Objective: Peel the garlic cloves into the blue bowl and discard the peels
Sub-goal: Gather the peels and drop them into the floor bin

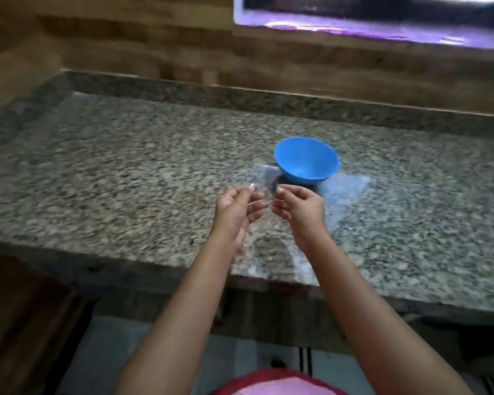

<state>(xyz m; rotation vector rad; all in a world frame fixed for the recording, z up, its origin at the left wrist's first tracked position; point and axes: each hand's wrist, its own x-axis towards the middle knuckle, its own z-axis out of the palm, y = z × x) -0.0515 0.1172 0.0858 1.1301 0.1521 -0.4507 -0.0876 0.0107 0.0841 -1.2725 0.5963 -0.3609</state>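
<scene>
Bare forearms (183, 297), pink red-edged garment (280, 387)

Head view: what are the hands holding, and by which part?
Left hand and right hand each appear to pinch the near edge of a clear plastic bag by the blue bowl; blur leaves doubt.
</scene>
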